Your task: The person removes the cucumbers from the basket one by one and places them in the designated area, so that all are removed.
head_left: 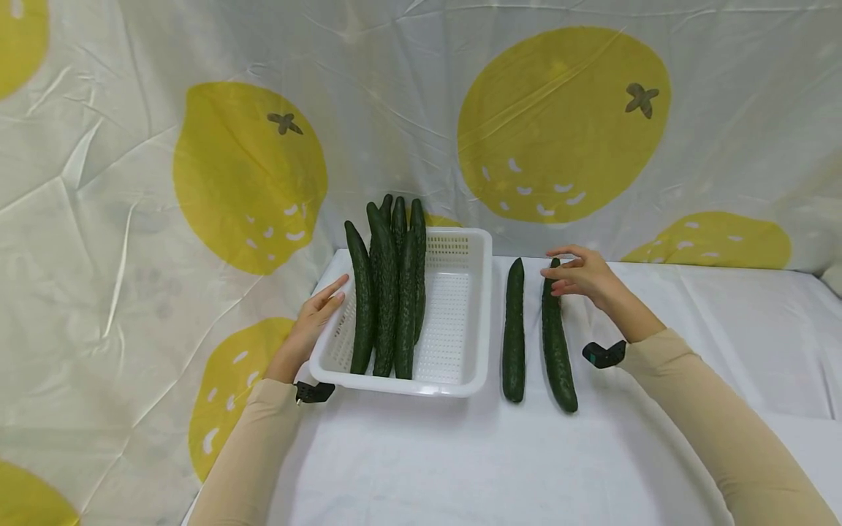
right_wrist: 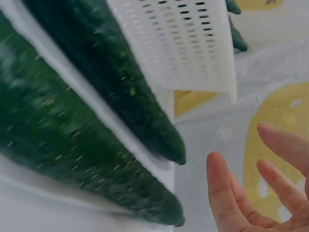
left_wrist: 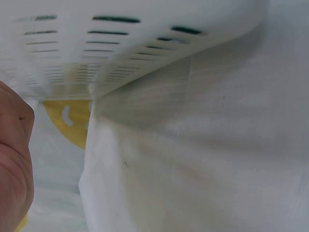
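My left hand [head_left: 314,321] touches the left side of a white plastic basket [head_left: 454,387], its visible fingers fairly straight along the rim. Part of that hand [left_wrist: 14,159] shows at the edge of the left wrist view, below the slotted basket wall [left_wrist: 111,43]. Several dark green cucumbers [head_left: 386,292] lean in the basket's left half, their far ends above the rim. My right hand [head_left: 582,277] hovers over the far end of the rightmost cucumber [head_left: 559,358]. In the right wrist view its fingers [right_wrist: 219,188] are spread, apart from that cucumber [right_wrist: 87,150]. Another cucumber [head_left: 514,329] lies between it and the basket.
A white cloth [head_left: 421,467] covers the table. Behind and to the left hangs a pale sheet [head_left: 388,109] printed with large lemons [head_left: 566,124]; the basket stands close to it.
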`<control>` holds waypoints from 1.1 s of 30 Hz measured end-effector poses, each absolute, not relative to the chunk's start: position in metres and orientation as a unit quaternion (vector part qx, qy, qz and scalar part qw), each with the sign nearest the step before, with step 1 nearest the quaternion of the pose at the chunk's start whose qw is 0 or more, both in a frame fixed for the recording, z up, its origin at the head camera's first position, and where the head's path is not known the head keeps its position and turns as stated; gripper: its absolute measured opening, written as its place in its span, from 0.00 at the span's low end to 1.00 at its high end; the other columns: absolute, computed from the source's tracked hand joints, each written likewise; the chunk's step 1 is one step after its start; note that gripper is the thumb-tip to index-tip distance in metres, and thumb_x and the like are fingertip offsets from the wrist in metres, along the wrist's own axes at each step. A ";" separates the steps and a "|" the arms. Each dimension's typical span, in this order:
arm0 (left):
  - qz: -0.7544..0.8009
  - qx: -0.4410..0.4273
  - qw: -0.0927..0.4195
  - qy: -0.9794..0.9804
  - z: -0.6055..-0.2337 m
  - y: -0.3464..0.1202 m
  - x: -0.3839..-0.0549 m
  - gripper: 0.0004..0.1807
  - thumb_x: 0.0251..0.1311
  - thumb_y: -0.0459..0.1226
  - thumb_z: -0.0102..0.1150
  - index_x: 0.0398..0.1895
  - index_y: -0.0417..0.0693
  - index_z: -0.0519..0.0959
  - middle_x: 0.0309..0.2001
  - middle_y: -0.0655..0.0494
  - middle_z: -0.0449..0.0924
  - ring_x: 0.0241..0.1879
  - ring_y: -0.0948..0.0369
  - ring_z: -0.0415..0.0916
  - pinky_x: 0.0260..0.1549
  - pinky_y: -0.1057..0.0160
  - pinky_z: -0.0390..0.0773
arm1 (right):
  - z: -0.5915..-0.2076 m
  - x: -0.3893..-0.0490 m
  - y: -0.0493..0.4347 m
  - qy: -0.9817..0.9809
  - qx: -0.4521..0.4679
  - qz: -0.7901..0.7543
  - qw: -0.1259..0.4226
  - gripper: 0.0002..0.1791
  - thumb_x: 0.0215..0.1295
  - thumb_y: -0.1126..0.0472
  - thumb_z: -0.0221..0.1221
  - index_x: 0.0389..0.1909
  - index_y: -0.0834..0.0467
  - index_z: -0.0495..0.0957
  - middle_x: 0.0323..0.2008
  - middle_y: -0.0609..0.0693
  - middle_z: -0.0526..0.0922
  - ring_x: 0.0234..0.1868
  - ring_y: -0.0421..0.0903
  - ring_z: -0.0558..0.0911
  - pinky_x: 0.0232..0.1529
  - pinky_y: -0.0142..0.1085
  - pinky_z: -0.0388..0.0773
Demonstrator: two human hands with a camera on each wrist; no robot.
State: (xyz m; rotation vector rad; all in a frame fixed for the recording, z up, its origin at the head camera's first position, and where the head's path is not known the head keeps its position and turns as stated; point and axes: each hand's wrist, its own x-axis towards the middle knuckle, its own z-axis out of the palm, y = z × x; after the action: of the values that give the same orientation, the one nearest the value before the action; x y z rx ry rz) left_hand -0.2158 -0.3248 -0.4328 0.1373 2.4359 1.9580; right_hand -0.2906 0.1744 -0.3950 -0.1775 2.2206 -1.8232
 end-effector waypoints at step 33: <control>0.621 0.035 0.015 0.783 -0.424 -0.321 -0.212 0.28 0.78 0.42 0.45 0.78 0.50 0.58 0.73 0.40 0.59 0.58 0.56 0.66 0.45 0.70 0.75 | -0.342 -0.294 0.089 0.712 -0.126 -0.672 0.158 0.32 0.67 0.66 0.64 0.70 0.66 0.65 0.57 0.66 0.70 0.39 0.58 0.84 0.51 0.51 0.78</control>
State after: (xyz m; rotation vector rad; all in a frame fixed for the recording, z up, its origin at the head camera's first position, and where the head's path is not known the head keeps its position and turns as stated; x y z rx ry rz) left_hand -0.2120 -0.3214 -0.4243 0.1083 2.4362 1.9322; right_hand -0.2936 0.0887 -0.3418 -0.3613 2.0368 -1.9235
